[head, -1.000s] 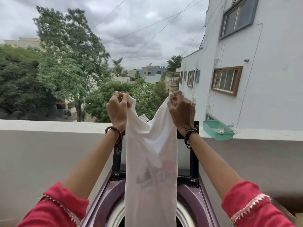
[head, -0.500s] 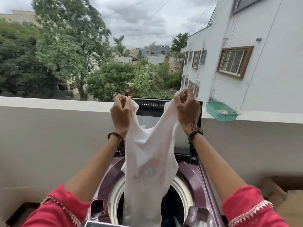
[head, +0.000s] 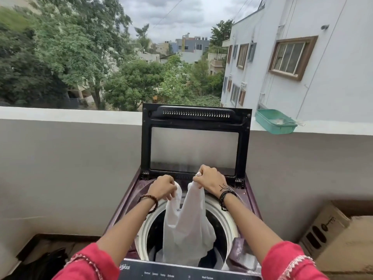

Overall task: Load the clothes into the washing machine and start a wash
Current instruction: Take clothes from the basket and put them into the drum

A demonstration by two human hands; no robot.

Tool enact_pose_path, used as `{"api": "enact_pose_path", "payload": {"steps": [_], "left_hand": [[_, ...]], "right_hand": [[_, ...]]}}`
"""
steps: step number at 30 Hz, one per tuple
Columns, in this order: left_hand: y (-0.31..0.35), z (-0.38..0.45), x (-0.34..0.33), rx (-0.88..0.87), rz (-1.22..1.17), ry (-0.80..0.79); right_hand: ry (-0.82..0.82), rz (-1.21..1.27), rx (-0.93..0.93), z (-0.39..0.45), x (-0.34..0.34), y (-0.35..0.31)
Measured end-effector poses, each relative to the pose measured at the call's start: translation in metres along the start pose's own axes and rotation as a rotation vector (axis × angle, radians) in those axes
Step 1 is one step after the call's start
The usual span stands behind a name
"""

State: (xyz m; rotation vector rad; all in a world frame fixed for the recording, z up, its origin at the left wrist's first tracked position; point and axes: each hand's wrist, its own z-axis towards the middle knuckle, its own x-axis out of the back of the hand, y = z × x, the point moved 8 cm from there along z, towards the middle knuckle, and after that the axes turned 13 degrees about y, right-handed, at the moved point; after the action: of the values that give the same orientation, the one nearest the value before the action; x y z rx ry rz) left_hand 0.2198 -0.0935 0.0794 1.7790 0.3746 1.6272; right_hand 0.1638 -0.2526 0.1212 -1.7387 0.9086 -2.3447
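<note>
White garment [head: 187, 225] hanging lengthwise, its long axis running straight up and down, top edge held above the drum opening [head: 228, 225] and lower end trailing down inside onto darker clothes. Left hand [head: 162, 187] pinches one top corner with curled fingers; right hand [head: 210, 179] pinches the other corner the same way, so each grip is closed on the cloth. Hands sit near each other over the far rim of the opening, and the fabric sags in a fold between them. Beaded bracelets circle both wrists, and red sleeves with white trim cover the forearms near the camera.

Washing machine [head: 129, 201] is a purple top-loader with a white ring round the drum. Its lid [head: 195, 138], a black frame with a frosted pane, stands upright behind the hands, leaning toward a grey parapet wall [head: 70, 158]. Control panel [head: 181, 274] runs along the near edge. Green plastic tray [head: 274, 122] rests on the parapet ledge to the right. Cardboard box [head: 333, 239] sits on the floor right of the machine. Trees and a white building lie beyond.
</note>
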Motion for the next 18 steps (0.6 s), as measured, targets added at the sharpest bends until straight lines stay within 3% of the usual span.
{"api": "enact_pose_path", "payload": {"steps": [2, 5, 13, 18], "left_hand": [[-0.010, -0.006, -0.026, 0.055, 0.003, -0.121], [-0.015, -0.011, -0.052, 0.094, -0.022, -0.149], [0.009, -0.014, -0.092, 0.084, -0.104, -0.145], [0.065, -0.020, -0.121, -0.001, -0.148, -0.156]], "right_hand": [[-0.139, -0.053, 0.006, -0.009, -0.025, 0.010], [-0.210, -0.066, -0.008, -0.018, -0.043, 0.022], [-0.065, -0.033, -0.051, -0.026, -0.025, 0.055], [0.088, -0.007, -0.093, -0.031, 0.009, 0.096]]}}
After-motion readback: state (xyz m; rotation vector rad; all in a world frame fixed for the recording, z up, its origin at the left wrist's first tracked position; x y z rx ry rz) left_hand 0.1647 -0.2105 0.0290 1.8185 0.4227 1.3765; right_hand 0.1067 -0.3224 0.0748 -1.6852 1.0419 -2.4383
